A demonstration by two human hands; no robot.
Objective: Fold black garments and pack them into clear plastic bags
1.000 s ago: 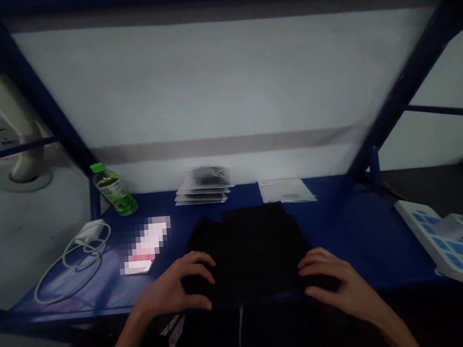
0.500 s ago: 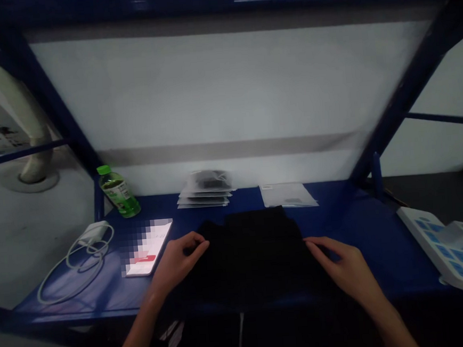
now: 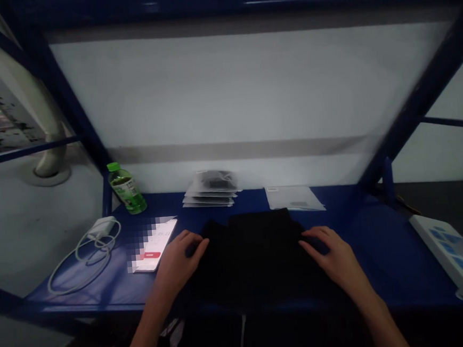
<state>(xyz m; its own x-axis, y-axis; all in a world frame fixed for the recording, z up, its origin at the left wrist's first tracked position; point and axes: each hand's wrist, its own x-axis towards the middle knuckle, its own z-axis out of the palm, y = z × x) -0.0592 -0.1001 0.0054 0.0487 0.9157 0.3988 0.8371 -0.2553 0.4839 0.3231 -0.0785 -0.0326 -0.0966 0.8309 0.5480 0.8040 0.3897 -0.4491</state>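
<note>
A black garment (image 3: 258,257) lies spread on the blue table in front of me, its folds too dark to make out. My left hand (image 3: 182,260) pinches its left edge between thumb and fingers. On the opposite side my right hand (image 3: 334,253) grips the right edge with thumb and fingertips, the thumb and forefinger curved around a small gap. Just left of my left hand lies a lit phone (image 3: 157,246), partly pixelated.
A green-capped bottle (image 3: 127,188), a white charger with cable (image 3: 103,226) and a stack of clear packets (image 3: 211,188) stand toward the back. Beyond the garment lies a flat packet (image 3: 294,197). A power strip (image 3: 458,254) sits at right, and blue frame posts (image 3: 410,106) rise at the sides.
My right hand has moved slightly up and inward along the garment's right edge. The left hand stays at the left edge. The whole view has shifted a little.
</note>
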